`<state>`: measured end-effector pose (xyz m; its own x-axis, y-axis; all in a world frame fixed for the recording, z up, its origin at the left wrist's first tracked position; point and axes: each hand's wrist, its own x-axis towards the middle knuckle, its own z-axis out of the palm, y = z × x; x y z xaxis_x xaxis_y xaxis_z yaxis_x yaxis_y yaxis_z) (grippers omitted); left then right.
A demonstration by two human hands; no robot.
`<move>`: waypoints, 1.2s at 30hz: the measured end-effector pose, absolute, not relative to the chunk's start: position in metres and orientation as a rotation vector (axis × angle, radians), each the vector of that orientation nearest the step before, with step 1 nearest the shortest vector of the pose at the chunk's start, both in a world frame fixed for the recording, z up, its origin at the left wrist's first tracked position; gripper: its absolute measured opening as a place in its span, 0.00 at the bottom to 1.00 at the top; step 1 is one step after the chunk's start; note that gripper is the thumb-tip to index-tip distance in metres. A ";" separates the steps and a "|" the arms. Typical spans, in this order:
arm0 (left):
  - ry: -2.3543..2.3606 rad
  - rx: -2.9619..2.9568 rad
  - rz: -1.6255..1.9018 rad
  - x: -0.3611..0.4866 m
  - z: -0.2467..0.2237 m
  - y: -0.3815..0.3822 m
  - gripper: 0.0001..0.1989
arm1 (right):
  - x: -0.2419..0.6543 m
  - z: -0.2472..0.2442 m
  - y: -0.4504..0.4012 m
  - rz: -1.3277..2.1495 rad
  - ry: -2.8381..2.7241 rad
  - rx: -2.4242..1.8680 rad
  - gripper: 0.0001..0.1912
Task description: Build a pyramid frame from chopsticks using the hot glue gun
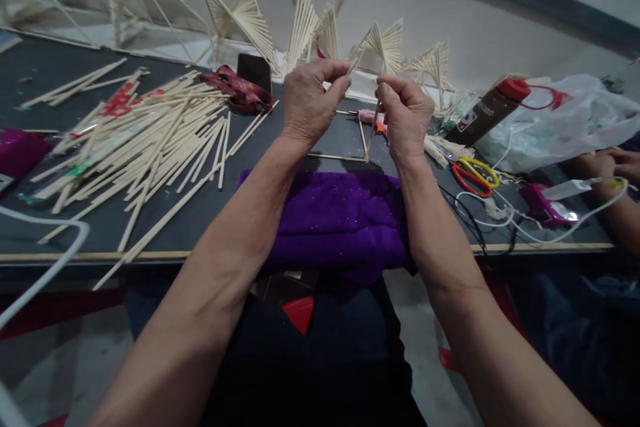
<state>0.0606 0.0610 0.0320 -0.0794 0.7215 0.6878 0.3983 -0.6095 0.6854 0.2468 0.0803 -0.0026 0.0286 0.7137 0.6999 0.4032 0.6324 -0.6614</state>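
Thin stick (pixel 371 133), pinched in my right hand (pixel 407 113), slants down to the frame (pixel 335 157) beyond the purple cloth (pixel 340 213); left hand (pixel 313 97) grip unclear.

Bare hands (pixel 313 100), bare forearms (pixel 215 273), dark clothing (pixel 320 367) over the lap, probably black or navy

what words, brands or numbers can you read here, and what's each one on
"LOVE": on the dark red strap lying by the sticks; the smaller marks below the word are too blurred to read.
Lettering beside a red-and-white logo: on the dark bottle with the red cap; too blurred to read.
No numbers can be made out.
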 end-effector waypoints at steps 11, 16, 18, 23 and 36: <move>1.340 1.986 1.647 0.067 0.053 0.056 0.14 | 0.243 -0.002 0.081 0.389 -1.564 -1.021 0.22; 1.286 2.029 1.623 0.071 0.044 0.054 0.09 | 0.244 -0.004 0.085 0.442 -1.504 -0.940 0.23; 1.270 2.032 1.637 0.072 0.040 0.054 0.08 | 0.245 -0.001 0.082 0.507 -1.441 -0.902 0.22; 1.256 2.018 1.677 0.072 0.033 0.055 0.08 | 0.263 0.015 0.077 0.559 -1.260 -0.995 0.21; 1.228 2.039 1.753 0.062 0.031 0.055 0.10 | 0.286 0.009 0.097 0.204 -1.898 -2.335 0.11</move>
